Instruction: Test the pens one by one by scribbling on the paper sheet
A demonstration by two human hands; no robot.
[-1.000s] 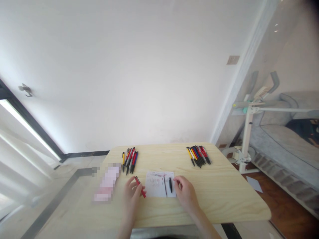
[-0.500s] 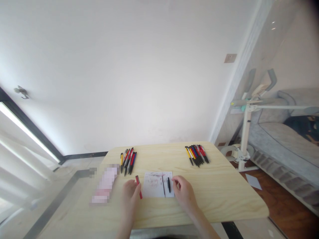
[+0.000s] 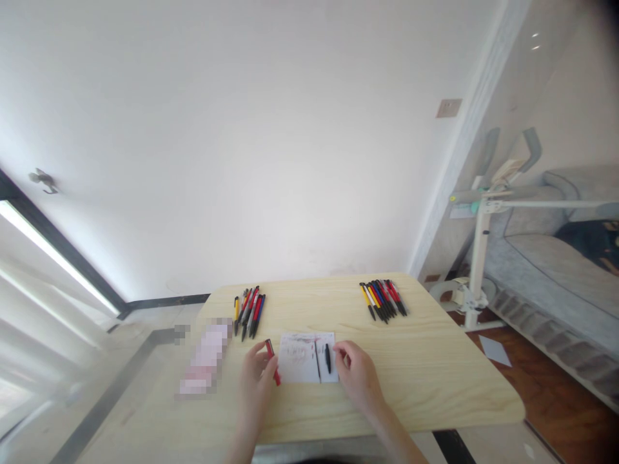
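My left hand is closed around a red pen barrel at the left edge of a small white paper marked with red scribbles. My right hand rests at the paper's right edge, fingers curled and pinched; whether anything is in them I cannot make out. On the paper lie a thin black refill and a short black pen part. The paper lies on a light wooden table.
A bundle of several pens lies at the table's back left, another bundle of several pens at the back right. A pink-white blurred item sits at the left. A white stand and grey sofa are right of the table.
The left hand has shifted the red barrel slightly, tilting it and bringing it closer to the paper's edge. The right hand has stayed by the paper.
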